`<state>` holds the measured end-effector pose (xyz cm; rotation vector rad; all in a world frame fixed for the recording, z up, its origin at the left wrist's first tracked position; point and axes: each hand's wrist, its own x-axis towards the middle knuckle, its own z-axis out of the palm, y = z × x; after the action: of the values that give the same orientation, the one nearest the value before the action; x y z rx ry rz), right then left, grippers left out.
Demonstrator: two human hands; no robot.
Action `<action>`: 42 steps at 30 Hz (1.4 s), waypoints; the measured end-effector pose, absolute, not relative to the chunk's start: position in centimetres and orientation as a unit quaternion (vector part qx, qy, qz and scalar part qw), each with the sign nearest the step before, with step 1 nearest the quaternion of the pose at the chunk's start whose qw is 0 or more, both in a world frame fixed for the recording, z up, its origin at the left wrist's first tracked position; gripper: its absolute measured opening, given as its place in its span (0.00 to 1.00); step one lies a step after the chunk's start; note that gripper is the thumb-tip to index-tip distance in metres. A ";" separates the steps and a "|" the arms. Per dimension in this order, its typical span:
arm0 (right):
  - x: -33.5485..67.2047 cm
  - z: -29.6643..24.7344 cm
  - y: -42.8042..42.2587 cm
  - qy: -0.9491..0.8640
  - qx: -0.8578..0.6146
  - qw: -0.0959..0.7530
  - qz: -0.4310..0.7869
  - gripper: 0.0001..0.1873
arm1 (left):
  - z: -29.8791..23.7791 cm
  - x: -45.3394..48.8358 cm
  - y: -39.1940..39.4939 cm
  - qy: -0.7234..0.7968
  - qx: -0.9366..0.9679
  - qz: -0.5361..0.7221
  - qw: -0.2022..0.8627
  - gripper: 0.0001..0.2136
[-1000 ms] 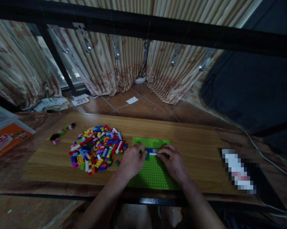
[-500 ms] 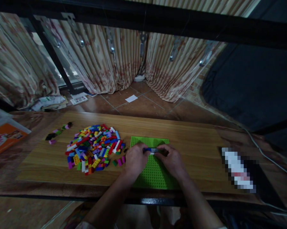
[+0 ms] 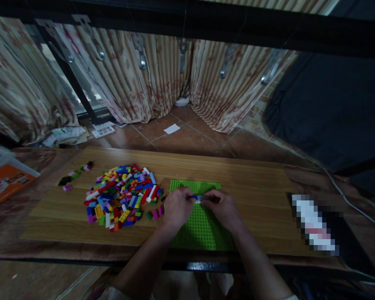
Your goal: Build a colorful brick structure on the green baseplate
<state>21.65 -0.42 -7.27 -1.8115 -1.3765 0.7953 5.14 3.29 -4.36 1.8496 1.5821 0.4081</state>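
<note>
1. Grip: your L hand [image 3: 177, 208] and R hand [image 3: 224, 210] were both closed narrow, fingers pinching a blue-and-white brick strip [image 3: 198, 198] from opposite ends. Exact finger contact was partly hidden.
2. Item loc: strip sat between both hands, over far part of green baseplate [image 3: 199, 229], approx. mid-width. Cannot tell if it touched the plate.
3. Baseplate: lay flat on wooden board [image 3: 252, 221], directly under and between your hands, studs up.
4. Loose bricks: a few small pcs [image 3: 154, 213], incl. magenta and green, lay just left of your L hand, between plate and main pile.
5. Main pile: multicolored brick pile [image 3: 120, 196] lay on board, left of plate, near your L hand but not touching it.
6. Far-left row: short line of dark, green and purple bricks [image 3: 75, 173] lay on board, beyond pile to left.
7. Surroundings: orange-printed box [image 3: 8, 183] stood at left edge, off board. Blurred object [image 3: 314, 223] lay right of board, details unreadable. Striped curtains [image 3: 137, 83] hung at far side above tiled floor [image 3: 187, 141].
</note>
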 end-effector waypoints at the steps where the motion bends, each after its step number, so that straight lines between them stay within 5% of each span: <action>1: 21.6 -7.2 -0.5 -0.537 -0.701 0.358 0.303 0.09 | -4.4 5.1 3.3 0.606 0.707 0.154 0.330 0.05; 9: 22.3 -7.0 -0.7 -0.519 -0.683 0.387 0.337 0.17 | -4.2 5.1 3.2 0.601 0.713 0.162 0.323 0.06; 30: 21.0 -6.5 0.3 -0.523 -0.723 0.361 0.271 0.08 | -3.9 5.8 3.7 0.637 0.721 0.110 0.250 0.16; 42: 20.9 -6.2 0.6 -0.532 -0.722 0.339 0.283 0.08 | -3.9 6.3 3.7 0.653 0.708 0.082 0.256 0.13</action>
<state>20.93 0.63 -6.24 -1.8813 -1.3854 0.7377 6.31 3.74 -3.87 1.9211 1.7730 0.2218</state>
